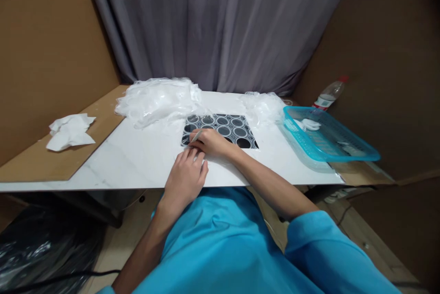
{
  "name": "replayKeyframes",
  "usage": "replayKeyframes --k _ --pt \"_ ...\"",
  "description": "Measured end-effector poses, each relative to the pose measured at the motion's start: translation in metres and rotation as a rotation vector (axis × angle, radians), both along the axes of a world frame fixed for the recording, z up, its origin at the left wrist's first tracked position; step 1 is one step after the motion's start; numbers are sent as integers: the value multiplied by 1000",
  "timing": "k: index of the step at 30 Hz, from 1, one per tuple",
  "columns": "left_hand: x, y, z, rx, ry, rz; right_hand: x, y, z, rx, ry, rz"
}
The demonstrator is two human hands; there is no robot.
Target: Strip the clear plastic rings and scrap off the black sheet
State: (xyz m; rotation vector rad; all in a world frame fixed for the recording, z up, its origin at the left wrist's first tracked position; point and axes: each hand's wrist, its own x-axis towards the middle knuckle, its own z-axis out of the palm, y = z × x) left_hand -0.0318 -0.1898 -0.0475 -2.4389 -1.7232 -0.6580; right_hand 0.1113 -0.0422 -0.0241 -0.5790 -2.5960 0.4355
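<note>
My right hand (pixel 212 142) is closed around a slim, silvery-grey tool (pixel 196 136) that looks like tweezers, and its tip is partly hidden by fingers. Close below it, my left hand (pixel 187 169) has its fingers bent, with the fingertips meeting the right hand's. Whatever lies between those fingertips is hidden or too small to name. Both hands are at the near left edge of a dark mat (pixel 237 132) patterned with grey circles. Behind the mat to the left is a big heap of clear, whitish film-like pieces (pixel 160 99); a smaller heap of similar pieces (pixel 264 107) lies to its right.
A blue plastic basket (pixel 343 159) stands on the right with small white items (pixel 307 124) inside. Behind it leans a bottle with a red cap (pixel 330 95). Crumpled white tissue (pixel 70 133) lies on cardboard at left. Cardboard panels (pixel 51 56) flank the white table (pixel 113 161).
</note>
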Motion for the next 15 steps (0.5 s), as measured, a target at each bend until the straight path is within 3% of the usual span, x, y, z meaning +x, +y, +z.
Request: replayKeyframes --k 5,10,15 --pt "1 0 2 20 32 13 -2 -2 -3 211 -49 16" --pt "1 1 0 20 25 18 -3 9 -6 251 -63 2" --pt "0 0 -1 26 -10 -3 -11 52 18 282 -16 -184"
